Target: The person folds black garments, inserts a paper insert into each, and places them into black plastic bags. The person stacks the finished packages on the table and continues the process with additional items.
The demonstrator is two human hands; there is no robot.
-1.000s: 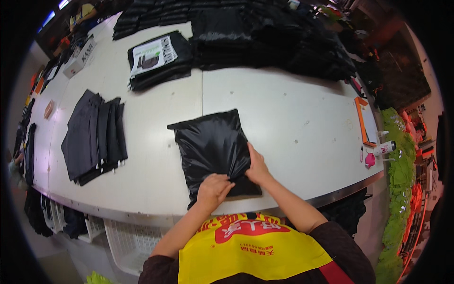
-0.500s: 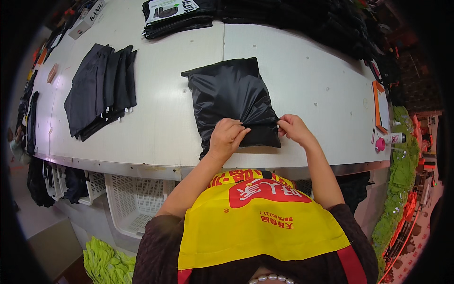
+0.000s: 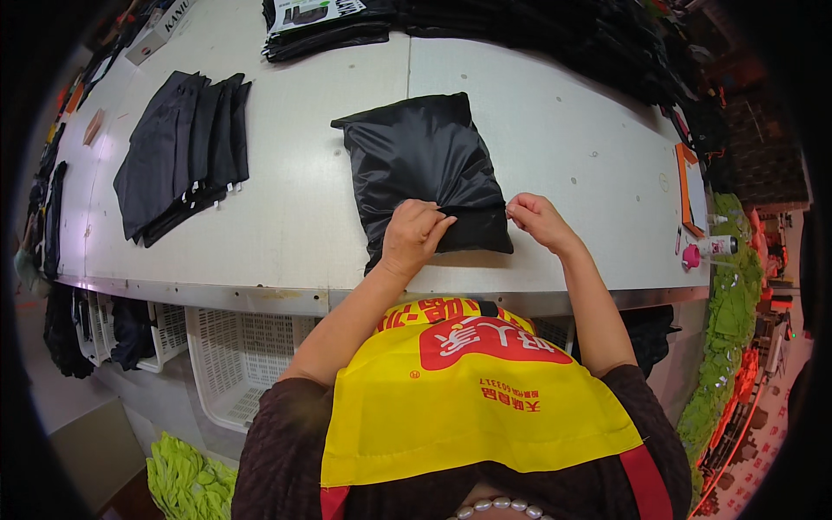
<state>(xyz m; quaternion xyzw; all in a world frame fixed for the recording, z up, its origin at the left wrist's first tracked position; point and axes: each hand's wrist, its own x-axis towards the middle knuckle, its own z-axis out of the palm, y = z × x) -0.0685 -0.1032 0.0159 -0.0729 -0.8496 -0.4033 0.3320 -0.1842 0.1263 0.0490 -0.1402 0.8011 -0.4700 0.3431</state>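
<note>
Black glossy bag point(image 3: 422, 169) with folded dark cloth inside lies flat on the white table point(image 3: 286, 217), near the front edge, mouth end toward the person. Left hand point(image 3: 412, 236) is curled, fingers pinching the bag's near flap at its middle; right hand point(image 3: 536, 217) is nearly closed, fingertips pinching the flap's right corner. To do this well, judging by the grip: keep both pinches level, pull the flap taut and straight, press wrinkles out toward the far end. Stack of dark folded garments point(image 3: 178, 152) sits well apart to the left; orange-edged board point(image 3: 691, 191) far right; white basket point(image 3: 251, 364) under the table.
</note>
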